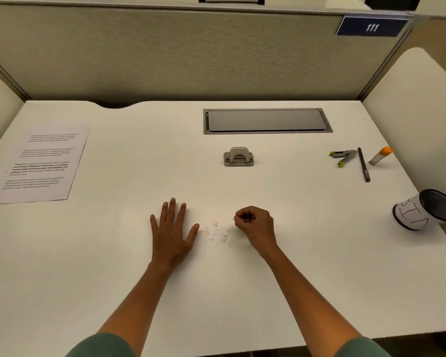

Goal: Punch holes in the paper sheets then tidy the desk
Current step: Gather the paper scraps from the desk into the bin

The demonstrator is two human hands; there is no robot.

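Head view gives me the whole white desk (268, 279) from above, and I see both bare forearms reaching in from the bottom edge, with green sleeves at the lower corners. My left hand (171, 231) lies flat on the desk just left of centre, palm down, fingers straight and spread. My right hand (255, 224) sits right of centre with its fingers curled in tight towards the palm; I cannot tell whether they pinch anything. Between the two hands, on the desk surface, lies a small scatter of paper punch-outs (218, 233), tiny pale bits with dark specks. The hole punch (238, 157) stands upright in the middle of the frame, above the hands and well apart from them. The printed paper sheets (40, 163) lie flat at the left of the frame, close to the desk's left edge. At the right of the frame I see a stapler (343, 157) with green tips, a dark pen (363, 164) just beside it, and a glue stick (380, 156) with an orange cap lying on its side. Lower right, a black mesh cup (426, 210) wrapped in white paper lies tipped over near the desk's edge. A grey cable hatch (267, 121) is set into the desk above the punch, and a blue plate (372, 27) reading 111 sits on the partition at upper right.
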